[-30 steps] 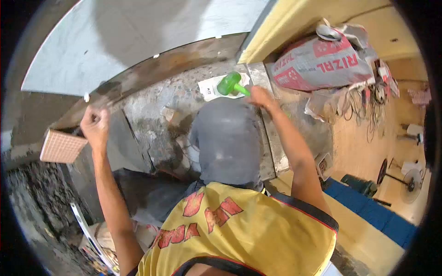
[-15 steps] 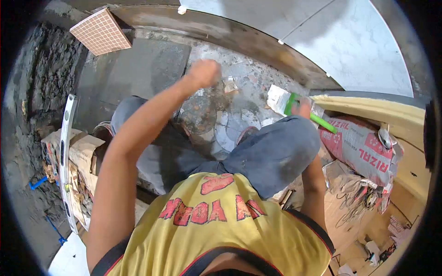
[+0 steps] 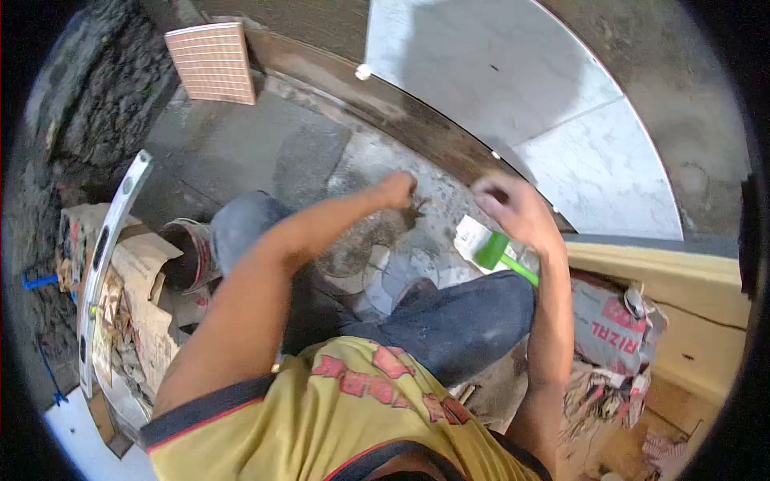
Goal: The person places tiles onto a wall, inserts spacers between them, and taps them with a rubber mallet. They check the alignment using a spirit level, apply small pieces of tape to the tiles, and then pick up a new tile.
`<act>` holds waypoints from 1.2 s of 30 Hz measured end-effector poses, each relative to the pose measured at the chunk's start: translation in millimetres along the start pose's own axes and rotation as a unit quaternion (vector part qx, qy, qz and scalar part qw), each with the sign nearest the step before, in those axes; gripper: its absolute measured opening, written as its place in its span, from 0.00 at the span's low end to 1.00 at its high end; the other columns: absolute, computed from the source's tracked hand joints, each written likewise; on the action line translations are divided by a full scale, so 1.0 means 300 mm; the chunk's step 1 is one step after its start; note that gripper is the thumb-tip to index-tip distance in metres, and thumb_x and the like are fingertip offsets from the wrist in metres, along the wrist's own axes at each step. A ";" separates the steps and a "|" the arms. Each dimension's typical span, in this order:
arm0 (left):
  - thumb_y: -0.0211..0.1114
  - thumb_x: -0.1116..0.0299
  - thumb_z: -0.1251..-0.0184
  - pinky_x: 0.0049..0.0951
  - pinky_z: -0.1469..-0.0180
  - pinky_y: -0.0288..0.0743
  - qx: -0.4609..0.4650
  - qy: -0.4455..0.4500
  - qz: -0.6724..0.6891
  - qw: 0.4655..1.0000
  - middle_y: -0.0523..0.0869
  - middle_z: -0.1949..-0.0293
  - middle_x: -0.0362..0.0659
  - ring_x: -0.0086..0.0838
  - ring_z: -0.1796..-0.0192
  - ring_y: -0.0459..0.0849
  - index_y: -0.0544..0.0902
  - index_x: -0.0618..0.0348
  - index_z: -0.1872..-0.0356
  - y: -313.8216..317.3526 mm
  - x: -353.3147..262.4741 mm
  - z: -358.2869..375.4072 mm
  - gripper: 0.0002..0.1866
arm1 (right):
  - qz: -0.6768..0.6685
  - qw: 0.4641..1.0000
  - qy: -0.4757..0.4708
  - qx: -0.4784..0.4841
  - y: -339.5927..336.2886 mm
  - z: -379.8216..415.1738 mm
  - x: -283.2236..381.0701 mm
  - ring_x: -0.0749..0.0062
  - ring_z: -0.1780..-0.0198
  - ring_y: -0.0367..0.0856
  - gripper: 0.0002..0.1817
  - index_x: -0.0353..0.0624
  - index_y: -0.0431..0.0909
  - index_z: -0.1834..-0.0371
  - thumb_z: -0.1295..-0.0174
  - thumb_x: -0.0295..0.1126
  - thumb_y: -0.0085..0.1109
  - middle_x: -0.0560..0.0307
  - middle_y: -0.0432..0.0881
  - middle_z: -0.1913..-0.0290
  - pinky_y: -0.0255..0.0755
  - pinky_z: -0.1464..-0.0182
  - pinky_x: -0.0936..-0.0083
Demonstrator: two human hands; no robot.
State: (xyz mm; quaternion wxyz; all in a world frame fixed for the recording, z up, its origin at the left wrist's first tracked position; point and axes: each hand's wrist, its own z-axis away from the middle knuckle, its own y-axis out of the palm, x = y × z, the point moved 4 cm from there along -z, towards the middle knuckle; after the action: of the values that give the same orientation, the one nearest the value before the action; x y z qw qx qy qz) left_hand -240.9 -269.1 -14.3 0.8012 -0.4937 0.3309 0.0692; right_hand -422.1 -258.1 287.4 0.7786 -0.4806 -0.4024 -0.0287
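Note:
My left hand (image 3: 397, 190) is closed low over the grey floor, its fingers curled in. A dark patch shows beside its fingertips, and I cannot make out what they hold. My right hand (image 3: 517, 210) is raised near the base of the wall, slightly blurred, thumb and bent fingers apart with nothing visible between them. Below it is a green mallet (image 3: 491, 251), its bright green handle running toward my right knee and partly hidden by my forearm. The mallet's head overlaps a white printed packet (image 3: 469, 235) on the floor.
A ribbed tile (image 3: 211, 64) leans at the back left. At left, a spirit level (image 3: 112, 224) rests against a torn cardboard box (image 3: 140, 256) beside a bucket (image 3: 186, 252). White marbled tiles (image 3: 601, 152) cover the wall. A cement bag (image 3: 605, 325) sits at right.
My right hand has lifted away from the green mallet toward the wall. My left hand has shifted right and lower in view. The camera view has turned.

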 end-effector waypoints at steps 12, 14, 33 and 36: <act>0.56 0.67 0.21 0.26 0.50 0.81 -0.156 0.174 0.592 0.771 0.77 0.43 0.42 0.23 0.47 0.79 0.66 0.60 0.29 -0.740 -0.380 0.346 0.24 | -0.245 0.933 -0.035 -0.259 0.060 -0.218 0.196 0.75 0.63 0.84 0.16 0.33 0.78 0.42 0.26 0.32 0.53 0.52 0.86 0.61 0.78 0.60 0.76; 0.56 0.68 0.21 0.26 0.49 0.81 -0.194 0.184 0.571 0.776 0.77 0.41 0.42 0.23 0.45 0.79 0.65 0.60 0.27 -0.780 -0.383 0.361 0.26 | -0.267 0.926 -0.037 -0.266 0.051 -0.241 0.201 0.81 0.67 0.81 0.16 0.34 0.79 0.41 0.23 0.33 0.49 0.58 0.85 0.63 0.75 0.65 0.82; 0.65 0.72 0.27 0.24 0.55 0.81 -0.186 0.137 0.662 0.713 0.84 0.51 0.40 0.22 0.54 0.83 0.77 0.62 0.34 -0.823 -0.327 0.398 0.22 | -0.418 0.889 0.016 -0.187 0.065 -0.313 0.216 0.81 0.65 0.80 0.10 0.36 0.82 0.54 0.29 0.33 0.62 0.61 0.84 0.63 0.78 0.62 0.81; 0.70 0.70 0.30 0.25 0.55 0.82 -0.124 0.172 0.749 0.628 0.84 0.51 0.41 0.23 0.53 0.84 0.76 0.62 0.37 -0.821 -0.316 0.386 0.22 | -0.528 0.839 -0.013 -0.127 0.066 -0.303 0.207 0.79 0.61 0.83 0.11 0.37 0.81 0.50 0.31 0.30 0.64 0.59 0.86 0.60 0.80 0.60 0.78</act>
State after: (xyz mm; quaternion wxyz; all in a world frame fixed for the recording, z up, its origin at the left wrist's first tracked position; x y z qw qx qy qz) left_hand -152.8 -275.6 260.2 0.3333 -0.1736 0.7064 0.5998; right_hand -317.2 -296.4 294.1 0.5719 -0.2901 -0.5985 -0.4802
